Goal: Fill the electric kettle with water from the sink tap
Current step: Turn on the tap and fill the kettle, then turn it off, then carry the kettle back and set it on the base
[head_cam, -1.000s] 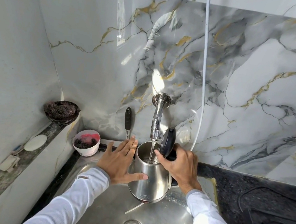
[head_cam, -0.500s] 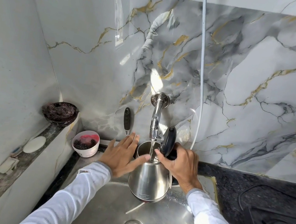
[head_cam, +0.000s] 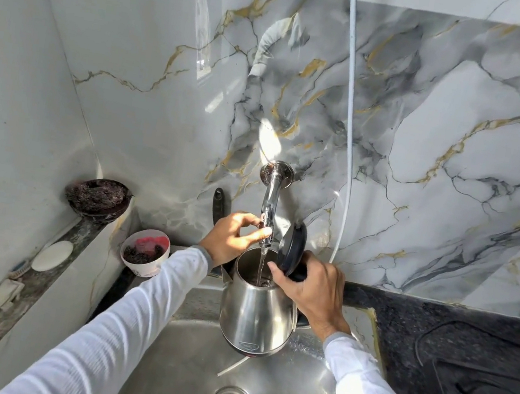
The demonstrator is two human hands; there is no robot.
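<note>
A steel kettle [head_cam: 256, 311] sits under the tap [head_cam: 269, 210], lid open, water streaming in. The right hand [head_cam: 312, 289] grips the kettle's handle; the left hand [head_cam: 234, 237] pinches the tap's end. Best to hold the kettle level and shut off before overfilling.

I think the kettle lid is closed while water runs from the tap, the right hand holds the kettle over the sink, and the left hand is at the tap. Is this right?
Not quite: the lid is open, tipped up, and the water runs into the kettle. The head view shows it. The rest holds: the right hand holds the kettle over the sink, and the left hand is at the tap.
</note>
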